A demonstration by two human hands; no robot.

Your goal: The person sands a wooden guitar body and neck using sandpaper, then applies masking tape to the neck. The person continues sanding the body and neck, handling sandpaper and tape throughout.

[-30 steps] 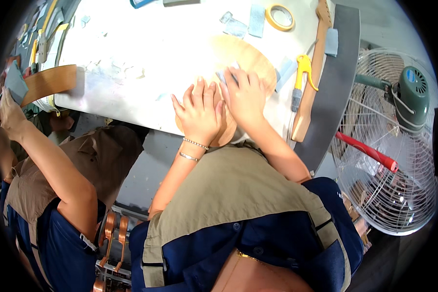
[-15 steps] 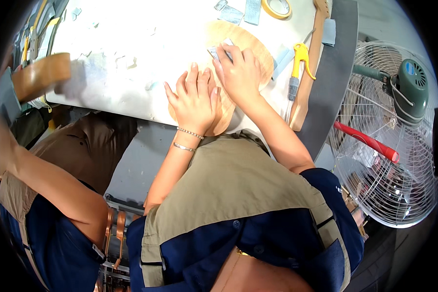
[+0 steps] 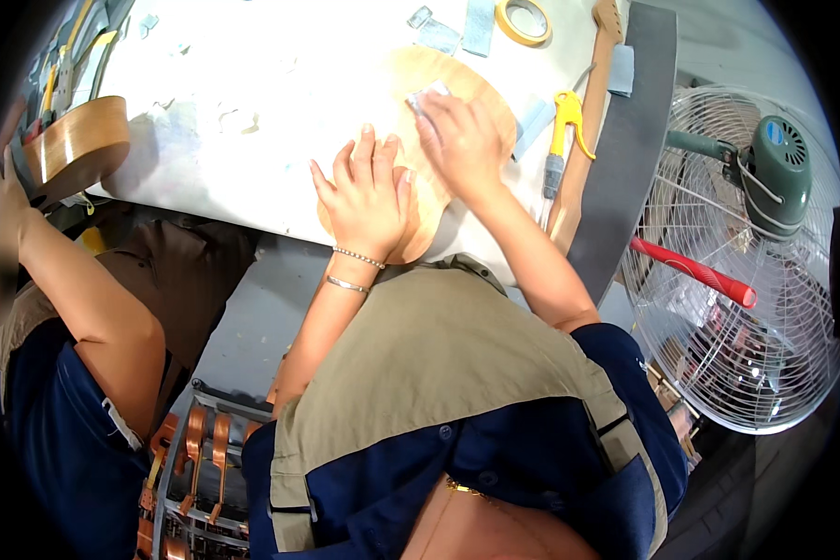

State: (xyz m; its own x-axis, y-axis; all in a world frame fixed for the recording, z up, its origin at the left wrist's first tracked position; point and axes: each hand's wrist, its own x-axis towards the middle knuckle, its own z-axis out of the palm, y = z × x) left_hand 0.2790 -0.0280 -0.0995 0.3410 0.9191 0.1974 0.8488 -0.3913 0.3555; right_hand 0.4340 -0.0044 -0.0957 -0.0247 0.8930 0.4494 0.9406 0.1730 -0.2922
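A pale wooden instrument body (image 3: 487,91), curved like a small guitar, lies on the white-covered table in front of me. My left hand (image 3: 364,201) rests flat on its near part, fingers spread, holding nothing. On its farther part, my right hand (image 3: 462,140) presses a small folded piece of grey-blue sandpaper (image 3: 426,95) against the wood. The fingers of that hand are slightly blurred and bent over the sandpaper. Much of the body's near half is hidden beneath my left hand.
To the right lie a yellow air blow gun (image 3: 567,121), a wooden instrument neck (image 3: 577,182) and sandpaper strips (image 3: 535,126). Masking tape (image 3: 505,28) sits farther back. A wire-caged fan (image 3: 719,355) stands beyond the table's right edge. At left, a co-worker's arm (image 3: 93,280) is near another wooden body (image 3: 89,140).
My right hand and the sandpaper have shifted slightly right across the wood. My left hand stays on the body. The co-worker's arm has moved left.
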